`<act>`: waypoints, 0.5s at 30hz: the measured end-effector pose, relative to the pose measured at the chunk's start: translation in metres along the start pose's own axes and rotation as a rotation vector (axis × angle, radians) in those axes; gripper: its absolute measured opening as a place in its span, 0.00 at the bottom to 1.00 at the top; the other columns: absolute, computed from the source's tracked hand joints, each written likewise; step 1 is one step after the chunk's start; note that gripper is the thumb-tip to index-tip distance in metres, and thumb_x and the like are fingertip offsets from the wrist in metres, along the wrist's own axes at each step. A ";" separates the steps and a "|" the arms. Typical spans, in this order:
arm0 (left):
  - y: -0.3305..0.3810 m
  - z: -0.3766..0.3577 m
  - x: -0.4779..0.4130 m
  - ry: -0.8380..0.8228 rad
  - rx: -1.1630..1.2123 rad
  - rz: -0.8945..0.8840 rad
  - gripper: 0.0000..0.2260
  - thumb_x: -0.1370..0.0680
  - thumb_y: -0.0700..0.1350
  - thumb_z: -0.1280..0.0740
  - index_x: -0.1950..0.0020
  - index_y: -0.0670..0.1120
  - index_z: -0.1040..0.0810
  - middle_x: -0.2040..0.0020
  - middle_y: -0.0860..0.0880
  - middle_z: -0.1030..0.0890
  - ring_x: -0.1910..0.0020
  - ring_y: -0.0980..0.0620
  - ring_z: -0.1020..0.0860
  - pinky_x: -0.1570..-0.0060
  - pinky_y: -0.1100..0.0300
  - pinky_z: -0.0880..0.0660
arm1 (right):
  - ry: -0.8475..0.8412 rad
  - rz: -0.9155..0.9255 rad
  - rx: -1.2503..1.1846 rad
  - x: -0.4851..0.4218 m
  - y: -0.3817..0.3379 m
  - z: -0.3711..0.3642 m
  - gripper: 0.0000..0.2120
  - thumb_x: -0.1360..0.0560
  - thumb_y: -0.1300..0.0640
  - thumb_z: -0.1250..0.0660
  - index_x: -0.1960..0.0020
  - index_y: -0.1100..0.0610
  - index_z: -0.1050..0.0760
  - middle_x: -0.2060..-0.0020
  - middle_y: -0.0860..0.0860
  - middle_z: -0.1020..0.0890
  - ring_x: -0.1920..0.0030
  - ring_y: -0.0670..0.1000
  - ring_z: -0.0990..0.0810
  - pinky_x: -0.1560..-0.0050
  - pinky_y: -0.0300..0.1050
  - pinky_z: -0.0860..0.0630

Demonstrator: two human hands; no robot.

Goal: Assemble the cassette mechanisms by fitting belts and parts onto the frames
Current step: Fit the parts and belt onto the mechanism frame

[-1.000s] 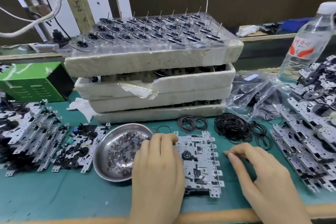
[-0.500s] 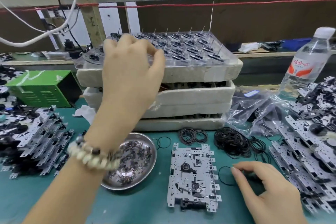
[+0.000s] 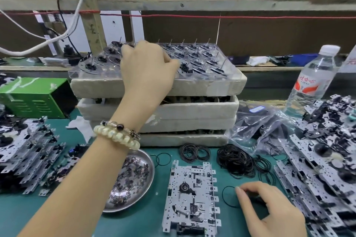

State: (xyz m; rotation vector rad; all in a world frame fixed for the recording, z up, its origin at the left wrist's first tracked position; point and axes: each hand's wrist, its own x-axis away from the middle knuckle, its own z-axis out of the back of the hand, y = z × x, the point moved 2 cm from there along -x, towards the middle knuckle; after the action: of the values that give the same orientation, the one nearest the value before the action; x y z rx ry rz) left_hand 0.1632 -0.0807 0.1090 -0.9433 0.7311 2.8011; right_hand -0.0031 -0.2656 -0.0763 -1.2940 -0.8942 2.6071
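A metal cassette frame (image 3: 191,196) lies flat on the green mat in front of me. My left hand (image 3: 148,69) reaches out over the clear tray of flywheels with upright pins (image 3: 200,59) on top of the foam stack. Its fingers curl down among the flywheels, and the fingertips are hidden, so a grip cannot be made out. My right hand (image 3: 269,209) rests on the mat to the right of the frame. Its curled fingers pinch a thin black belt (image 3: 226,197) that lies in a loop on the mat.
A steel dish of small washers (image 3: 146,161) sits left of the frame. Loose black belts (image 3: 237,159) are heaped behind it. Stacks of frames (image 3: 317,169) fill the right side and more frames (image 3: 25,146) the left. A water bottle (image 3: 312,81) and a green box (image 3: 32,96) stand further back.
My left hand left the frame and rose to the flywheel tray, then curled its fingers down into it. My right hand took hold of one belt beside the frame.
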 end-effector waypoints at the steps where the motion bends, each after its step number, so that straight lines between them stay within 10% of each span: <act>1: 0.000 0.001 -0.001 -0.010 0.055 0.016 0.12 0.20 0.53 0.35 0.60 0.51 0.17 0.45 0.48 0.18 0.36 0.40 0.31 0.47 0.57 0.41 | 0.005 -0.002 -0.001 0.000 0.000 0.000 0.09 0.30 0.61 0.26 0.67 0.52 0.20 0.70 0.42 0.22 0.62 0.45 0.24 0.61 0.37 0.27; 6: -0.005 0.031 0.018 0.124 0.374 -0.020 0.09 0.21 0.52 0.32 0.57 0.51 0.16 0.54 0.54 0.18 0.42 0.55 0.24 0.35 0.50 0.31 | 0.001 -0.007 -0.032 -0.002 0.002 0.001 0.04 0.36 0.58 0.28 0.67 0.51 0.21 0.70 0.40 0.22 0.63 0.43 0.25 0.61 0.35 0.28; 10: -0.010 0.052 0.075 0.070 0.644 0.068 0.09 0.26 0.54 0.28 0.65 0.56 0.19 0.53 0.59 0.20 0.54 0.69 0.24 0.56 0.78 0.30 | 0.031 -0.043 -0.081 0.000 0.003 0.003 0.07 0.32 0.58 0.26 0.66 0.49 0.20 0.67 0.38 0.21 0.64 0.41 0.23 0.61 0.31 0.27; 15: -0.020 0.030 0.151 -0.214 0.905 0.293 0.14 0.40 0.62 0.31 0.65 0.55 0.15 0.54 0.60 0.18 0.59 0.64 0.22 0.58 0.71 0.30 | -0.071 -0.651 -0.767 -0.010 -0.009 0.011 0.04 0.34 0.62 0.24 0.64 0.54 0.15 0.65 0.51 0.15 0.66 0.44 0.22 0.65 0.36 0.24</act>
State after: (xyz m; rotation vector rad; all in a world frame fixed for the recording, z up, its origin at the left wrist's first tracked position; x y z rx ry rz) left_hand 0.0306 -0.0579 0.0325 -0.3734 1.9529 2.2418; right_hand -0.0066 -0.2667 -0.0594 -0.7752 -2.0332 1.8473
